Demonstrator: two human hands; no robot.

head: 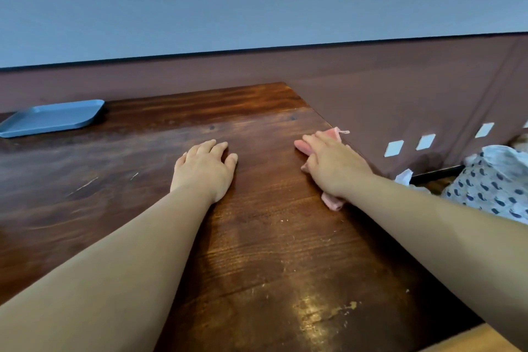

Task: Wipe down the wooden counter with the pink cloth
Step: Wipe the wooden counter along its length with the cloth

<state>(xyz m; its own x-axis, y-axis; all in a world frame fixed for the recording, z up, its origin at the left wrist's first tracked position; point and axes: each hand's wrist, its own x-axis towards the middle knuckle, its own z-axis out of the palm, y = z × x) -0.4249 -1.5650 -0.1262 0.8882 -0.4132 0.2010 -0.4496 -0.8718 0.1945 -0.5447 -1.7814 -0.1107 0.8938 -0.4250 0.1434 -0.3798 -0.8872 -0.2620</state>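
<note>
Pink cloth (331, 199) is lying near the right edge of the wooden counter (257, 237), and we are pressing it flat with our right hand (333, 164), fingers straight. Our left hand (204, 168) is resting open on bare wood beside it. A blue tray (51, 117) is sitting empty at far left.

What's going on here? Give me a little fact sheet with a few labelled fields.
surface: dark wooden counter, worn and scratched
right hand: pressed flat on a crumpled pink cloth near the counter's right edge
left hand: resting palm down on bare wood, holding nothing
other item: empty blue rectangular plastic tray at far left
backdrop: brown panel under a grey-blue wall
</note>
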